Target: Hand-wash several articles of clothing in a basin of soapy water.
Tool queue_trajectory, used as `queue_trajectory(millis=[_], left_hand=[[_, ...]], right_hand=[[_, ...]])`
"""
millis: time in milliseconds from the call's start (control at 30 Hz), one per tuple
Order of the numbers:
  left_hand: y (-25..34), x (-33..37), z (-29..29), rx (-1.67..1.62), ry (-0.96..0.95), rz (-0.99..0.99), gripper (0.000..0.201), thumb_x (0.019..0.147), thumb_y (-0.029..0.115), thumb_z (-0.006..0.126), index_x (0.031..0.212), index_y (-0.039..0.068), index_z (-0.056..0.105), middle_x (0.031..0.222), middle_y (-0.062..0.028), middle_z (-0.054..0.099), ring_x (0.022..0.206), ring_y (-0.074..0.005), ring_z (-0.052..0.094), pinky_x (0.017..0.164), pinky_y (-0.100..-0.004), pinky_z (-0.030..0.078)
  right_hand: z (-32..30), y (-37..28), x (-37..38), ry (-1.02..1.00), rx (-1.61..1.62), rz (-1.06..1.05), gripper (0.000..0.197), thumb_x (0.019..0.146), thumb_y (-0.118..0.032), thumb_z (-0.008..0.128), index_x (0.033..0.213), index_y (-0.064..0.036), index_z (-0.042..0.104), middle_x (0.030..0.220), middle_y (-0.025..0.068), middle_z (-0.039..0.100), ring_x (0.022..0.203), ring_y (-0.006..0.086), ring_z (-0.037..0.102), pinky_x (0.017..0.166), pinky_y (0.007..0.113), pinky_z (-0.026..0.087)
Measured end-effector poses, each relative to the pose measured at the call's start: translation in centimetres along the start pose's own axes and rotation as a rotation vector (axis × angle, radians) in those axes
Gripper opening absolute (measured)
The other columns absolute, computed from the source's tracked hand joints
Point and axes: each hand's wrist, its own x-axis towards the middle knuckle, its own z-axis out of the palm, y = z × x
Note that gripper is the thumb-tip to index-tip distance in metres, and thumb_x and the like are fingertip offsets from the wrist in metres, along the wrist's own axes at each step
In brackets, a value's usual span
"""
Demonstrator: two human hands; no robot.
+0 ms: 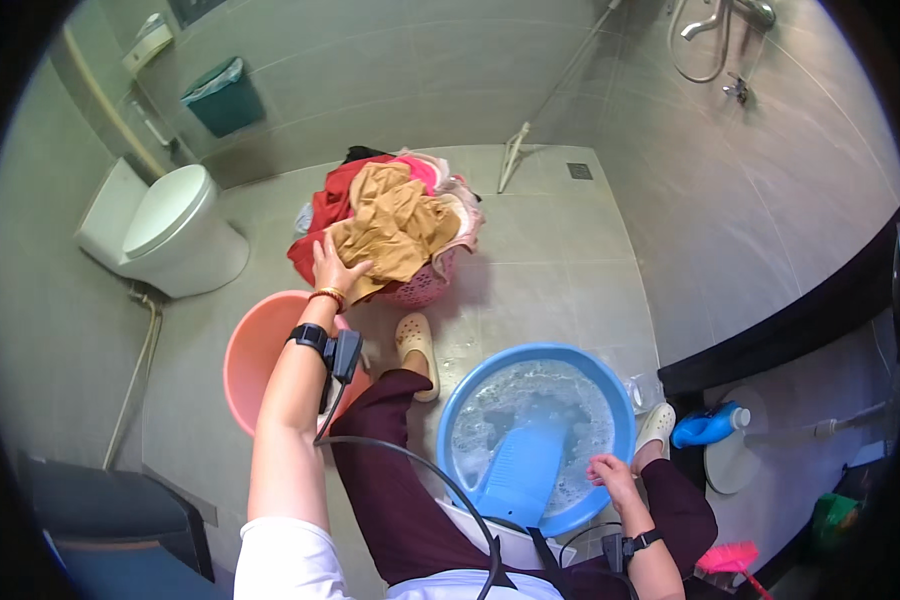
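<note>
My left hand [336, 271] is stretched forward with its fingers spread, at the near edge of a heap of clothes. Its fingertips reach a mustard-coloured garment [395, 220] on top of the heap. Below the garments shows part of a pink openwork basket [420, 290]. My right hand [615, 477] hovers by the right rim of a blue tub [627, 400], fingers curled in and nothing visible in them. Inside the tub are sudsy water [550, 385] and a blue washboard [522, 470], which slants down into the water from the near rim.
Left of my legs stands a salmon-pink bucket [255, 350]. A white toilet [185, 230] is at the left, under a green bin [225, 100] on the wall. Blue bottle [710, 427] and pink brush [728, 557] lie at the right. A cable [410, 447] crosses my lap.
</note>
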Motion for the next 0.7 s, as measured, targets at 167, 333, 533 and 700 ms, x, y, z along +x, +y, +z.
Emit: queue_trajectory(millis=[167, 333, 533, 700], left_hand=[[0.4, 3.2, 4.1, -0.122, 0.024, -0.048, 0.102, 0.054, 0.040, 0.077, 0.131, 0.006, 0.018, 0.131, -0.0240, 0.028, 0.118, -0.0349, 0.035, 0.095, -0.0390, 0.034], [0.1, 4.2, 4.1, -0.542, -0.234, -0.081, 0.055, 0.067, 0.018, 0.066, 0.115, 0.001, 0.045, 0.099, -0.0119, 0.059, 0.086, -0.0232, 0.059, 0.078, -0.0341, 0.047], [14.7, -7.2, -5.1, -1.440, -0.783, 0.141, 0.035, 0.082, 0.011, 0.052, 0.115, 0.000, 0.044, 0.107, -0.0100, 0.055, 0.091, -0.0180, 0.058, 0.078, -0.0308, 0.048], [18.9, -17.7, -5.1, -1.523, -1.180, 0.115, 0.036, 0.084, 0.016, 0.053, 0.117, 0.002, 0.044, 0.110, -0.0067, 0.054, 0.098, -0.0147, 0.054, 0.084, -0.0279, 0.044]], right_hand=[[-0.9, 1.7, -0.7, 0.040, 0.001, 0.084, 0.019, 0.082, -0.016, 0.052, 0.094, -0.0022, 0.056, 0.080, 0.0058, 0.060, 0.069, 0.0121, 0.056, 0.060, 0.023, 0.044], [-0.4, 3.0, -0.4, 0.020, 0.056, 0.102, 0.021, 0.083, -0.018, 0.052, 0.095, -0.0023, 0.057, 0.081, 0.0062, 0.060, 0.070, 0.0129, 0.056, 0.062, 0.024, 0.044], [0.5, 0.7, -1.0, -0.053, 0.367, -0.009, 0.036, 0.086, -0.029, 0.049, 0.113, -0.0050, 0.047, 0.101, 0.0085, 0.055, 0.089, 0.0148, 0.052, 0.072, 0.031, 0.044], [2.8, -4.6, -1.8, -0.131, 0.754, -0.191, 0.052, 0.087, -0.037, 0.045, 0.129, -0.0098, 0.031, 0.119, 0.0066, 0.046, 0.102, 0.0208, 0.047, 0.086, 0.041, 0.039]])
